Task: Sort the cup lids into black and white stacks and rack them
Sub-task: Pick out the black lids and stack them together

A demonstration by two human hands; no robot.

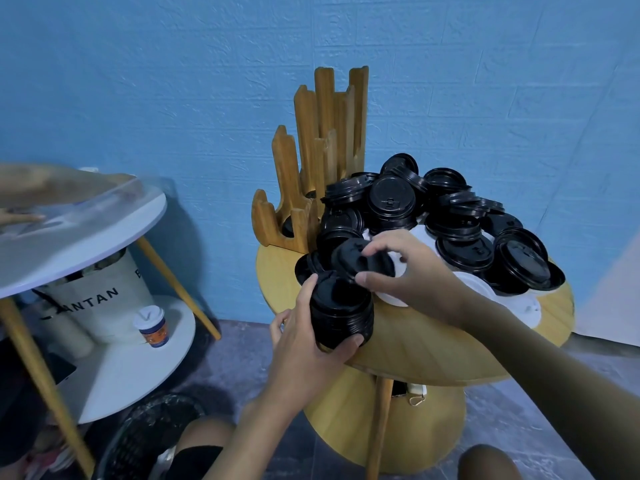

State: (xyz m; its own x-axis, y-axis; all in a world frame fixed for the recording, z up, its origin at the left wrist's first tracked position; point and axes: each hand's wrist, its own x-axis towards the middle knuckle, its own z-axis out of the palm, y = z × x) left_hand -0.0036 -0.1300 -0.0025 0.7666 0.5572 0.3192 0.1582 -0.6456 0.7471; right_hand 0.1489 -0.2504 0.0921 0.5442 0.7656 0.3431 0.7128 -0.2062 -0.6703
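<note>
My left hand (304,336) grips a stack of black lids (341,313) at the near left edge of the round wooden table (433,351). Just above that stack, my right hand (412,268) pinches a single black lid (360,263). A heap of loose black lids (450,216) covers the back of the table, with white lids (485,292) showing underneath on the right. The wooden lid rack (311,161) stands at the table's back left; a dark lid sits low inside it.
A white two-tier table (86,237) stands to the left, with another person's hand (20,202) on its top. Its lower shelf holds a paper cup (152,327) and a canvas bag (104,292). A black mesh bin (149,441) sits on the floor near my knees.
</note>
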